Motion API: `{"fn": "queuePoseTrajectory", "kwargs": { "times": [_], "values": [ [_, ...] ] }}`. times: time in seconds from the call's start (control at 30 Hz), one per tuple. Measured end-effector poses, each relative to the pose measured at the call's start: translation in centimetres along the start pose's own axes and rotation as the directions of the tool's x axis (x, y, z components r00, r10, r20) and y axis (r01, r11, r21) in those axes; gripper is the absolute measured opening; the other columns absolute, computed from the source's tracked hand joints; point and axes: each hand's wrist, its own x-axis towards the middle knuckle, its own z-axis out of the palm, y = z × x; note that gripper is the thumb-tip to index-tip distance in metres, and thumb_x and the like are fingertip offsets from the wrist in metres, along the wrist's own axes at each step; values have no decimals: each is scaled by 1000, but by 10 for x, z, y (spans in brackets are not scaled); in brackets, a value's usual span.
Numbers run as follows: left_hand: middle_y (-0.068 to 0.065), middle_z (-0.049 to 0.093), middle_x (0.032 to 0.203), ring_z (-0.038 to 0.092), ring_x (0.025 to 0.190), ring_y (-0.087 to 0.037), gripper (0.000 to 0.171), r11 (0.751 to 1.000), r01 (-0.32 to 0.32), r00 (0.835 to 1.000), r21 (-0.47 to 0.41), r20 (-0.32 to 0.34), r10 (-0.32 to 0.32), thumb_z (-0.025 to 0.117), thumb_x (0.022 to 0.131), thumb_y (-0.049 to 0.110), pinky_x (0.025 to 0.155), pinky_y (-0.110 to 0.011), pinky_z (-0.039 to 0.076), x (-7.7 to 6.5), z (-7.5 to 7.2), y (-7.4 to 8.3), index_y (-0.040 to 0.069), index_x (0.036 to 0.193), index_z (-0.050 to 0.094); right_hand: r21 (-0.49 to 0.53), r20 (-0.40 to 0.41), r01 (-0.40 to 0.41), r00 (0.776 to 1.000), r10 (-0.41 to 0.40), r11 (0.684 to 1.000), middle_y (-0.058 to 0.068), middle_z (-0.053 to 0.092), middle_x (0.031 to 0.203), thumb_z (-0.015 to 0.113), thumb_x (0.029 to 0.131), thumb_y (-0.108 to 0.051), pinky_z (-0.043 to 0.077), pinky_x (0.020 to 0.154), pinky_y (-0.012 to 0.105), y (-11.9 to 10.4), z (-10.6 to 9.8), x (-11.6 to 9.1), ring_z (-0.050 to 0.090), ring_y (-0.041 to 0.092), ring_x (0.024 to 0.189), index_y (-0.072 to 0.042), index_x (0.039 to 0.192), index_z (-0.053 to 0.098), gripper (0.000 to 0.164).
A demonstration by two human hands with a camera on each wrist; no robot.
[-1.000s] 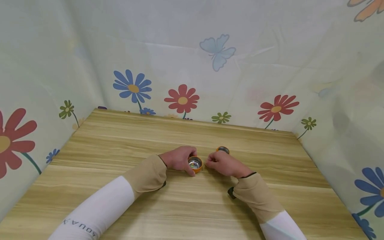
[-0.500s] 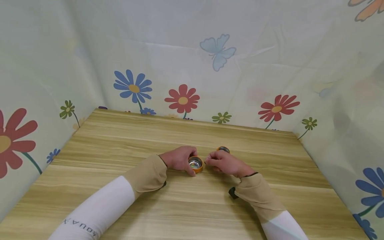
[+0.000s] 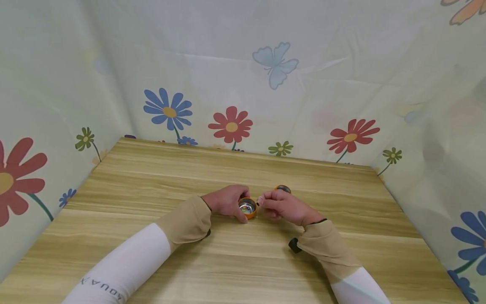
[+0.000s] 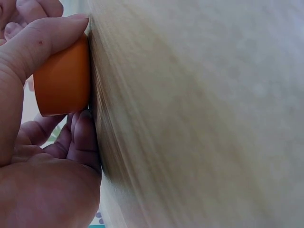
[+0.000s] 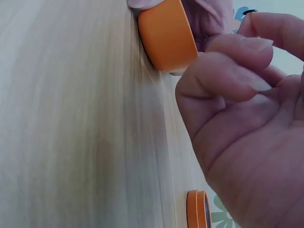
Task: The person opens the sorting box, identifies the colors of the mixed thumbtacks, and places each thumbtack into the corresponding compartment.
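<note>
My left hand (image 3: pixel 228 202) holds a small round orange tin (image 3: pixel 248 216) by its sides, thumb nearest me, on the wooden table. Its silvery inside faces up, with several tiny coloured bits at the bottom. In the left wrist view the orange wall (image 4: pixel 64 80) sits between thumb and fingers. Just right of the rim, my right hand (image 3: pixel 286 207) pinches a tiny dark piece (image 3: pixel 258 204) between thumb and forefinger. That dark piece (image 5: pixel 249 12) shows at the fingertips in the right wrist view; its kind is too small to tell. The other right fingers are curled.
Behind my right hand lies a second shallow orange round part (image 3: pixel 283 188), perhaps a lid, partly hidden by the hand. The wooden tabletop (image 3: pixel 182 169) meets a flower-printed cloth (image 3: pixel 205 76) at the back and both sides.
My right hand has risen slightly beside the tin's rim, and the dark piece at its fingertips now shows more clearly. The left hand and the tin have stayed put.
</note>
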Motion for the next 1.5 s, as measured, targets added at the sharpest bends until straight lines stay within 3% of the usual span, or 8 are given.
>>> {"fn": "queuePoseTrajectory", "kwargs": {
  "times": [0.27,0.47,0.67,0.8,1.07,1.33,1.5],
  "values": [
    [-1,59,88,55,78,-13,48,1000,6,1000,-10,3,-6,89,62,20,68,-23,44,-1,0,1,10,92,53,167,43,25,999,-33,986,6,31,68,44,102,-16,25,54,32,-2,2,-1,29,18,56,7,88,41,27],
    [-1,59,88,55,78,-15,48,1000,7,1000,-22,8,-6,89,62,19,68,-24,44,-2,-2,4,8,93,53,299,75,69,993,-95,952,4,31,72,39,103,-12,25,55,29,-3,3,-2,27,17,57,-2,91,45,17],
    [-2,59,88,55,78,-15,48,1000,3,1000,-18,4,-3,89,62,19,68,-24,44,-2,-1,4,8,93,54,407,126,94,979,-158,909,4,28,73,31,104,-6,25,55,28,-10,9,-3,26,16,59,-2,93,45,18],
    [-2,59,88,55,78,-14,48,1000,11,1000,-23,11,-11,88,62,19,68,-24,45,-1,-1,3,8,94,54,452,170,131,958,-229,882,6,26,74,24,103,-3,24,56,27,-19,15,-4,26,16,60,1,92,42,22],
    [-1,59,88,56,79,-15,49,1000,7,1000,-24,8,-7,89,62,20,68,-23,45,-1,0,1,8,93,53,523,206,188,919,-337,832,7,26,79,23,104,-6,23,57,25,-28,24,-5,25,15,63,-1,92,42,22],
    [-5,59,91,55,79,-15,50,1000,1,1000,-14,5,-1,88,63,19,67,-25,45,-3,-2,3,4,96,53,605,242,249,847,-473,756,6,26,84,29,104,-13,25,57,24,-30,31,-1,26,14,66,-4,90,39,20],
    [-5,59,90,55,80,-17,49,999,-20,1000,-33,6,21,88,63,17,67,-25,45,-2,-1,2,3,96,53,637,247,264,820,-517,724,5,24,83,33,103,-16,25,57,23,-33,33,0,27,13,67,-5,85,33,21]
  ]
}}
